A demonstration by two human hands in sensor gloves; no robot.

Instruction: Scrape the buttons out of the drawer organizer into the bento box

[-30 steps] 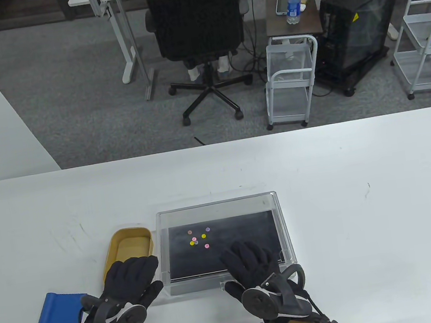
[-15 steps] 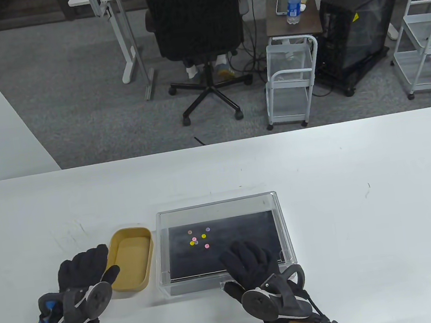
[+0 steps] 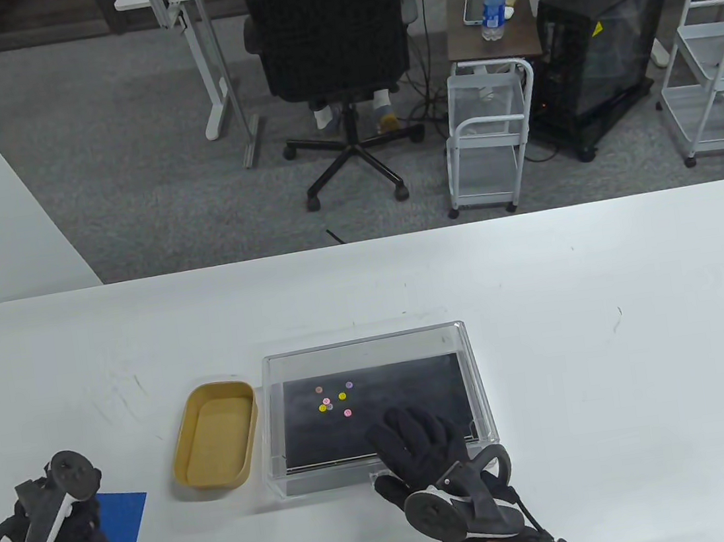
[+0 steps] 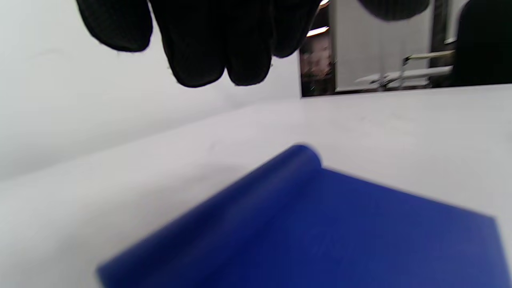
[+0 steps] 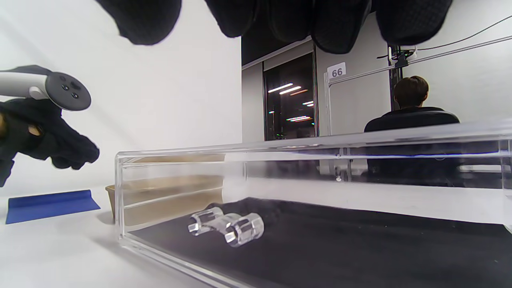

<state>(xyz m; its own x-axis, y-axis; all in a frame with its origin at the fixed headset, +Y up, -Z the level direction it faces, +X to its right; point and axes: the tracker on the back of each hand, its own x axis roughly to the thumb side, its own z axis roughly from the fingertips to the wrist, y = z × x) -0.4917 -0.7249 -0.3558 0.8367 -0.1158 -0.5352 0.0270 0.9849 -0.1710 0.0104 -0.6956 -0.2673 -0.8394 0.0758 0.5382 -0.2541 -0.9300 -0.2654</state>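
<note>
A clear drawer organizer [image 3: 475, 369] with a black liner holds several small coloured buttons [image 3: 334, 400] at its left-middle. An empty tan bento box [image 3: 218, 443] stands just left of it. A blue scraper [image 3: 126, 528] lies flat near the front left edge. My left hand [image 3: 80, 531] hovers over the scraper's left part. In the left wrist view its fingers [image 4: 204, 52] hang above the scraper [image 4: 320, 224] and hold nothing. My right hand [image 3: 417, 440] lies spread over the organizer's near wall, fingers open, away from the buttons.
The white table [image 3: 612, 351] stretches far to the right and back. Two clear knobs [image 5: 228, 226] show on the organizer's near wall in the right wrist view. An office chair [image 3: 333, 55] and carts stand beyond the table's far edge.
My left hand has moved from the bento box and the organizer's near left corner, leftward and back, to above the blue scraper. My right hand has stayed on the organizer.
</note>
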